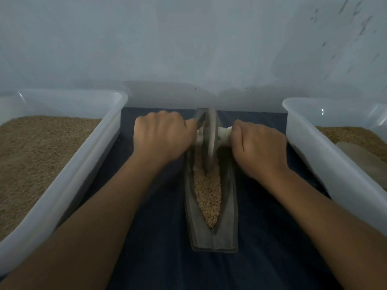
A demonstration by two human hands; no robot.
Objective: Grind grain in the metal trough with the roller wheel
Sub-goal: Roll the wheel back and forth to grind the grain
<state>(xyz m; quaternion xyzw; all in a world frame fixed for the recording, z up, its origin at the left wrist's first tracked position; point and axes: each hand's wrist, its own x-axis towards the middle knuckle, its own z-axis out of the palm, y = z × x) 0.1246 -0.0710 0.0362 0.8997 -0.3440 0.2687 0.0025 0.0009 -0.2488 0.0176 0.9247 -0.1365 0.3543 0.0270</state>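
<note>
A long boat-shaped metal trough (228, 231) lies lengthwise on a dark blue cloth, its groove filled with brown grain (207, 197). A grey metal roller wheel (209, 141) stands upright in the far half of the groove, blurred. A pale wooden handle (223, 133) runs through its hub. My left hand (163, 137) grips the left end of the handle, and my right hand (259, 145) grips the right end. The far tip of the trough is partly hidden behind the wheel.
A white plastic tub (88, 155) full of brown grain sits at the left. Another white tub (314, 147) at the right holds grain and a flat grey piece (364, 160). A pale wall rises just behind the trough. The dark cloth (159, 248) covers the surface between the tubs.
</note>
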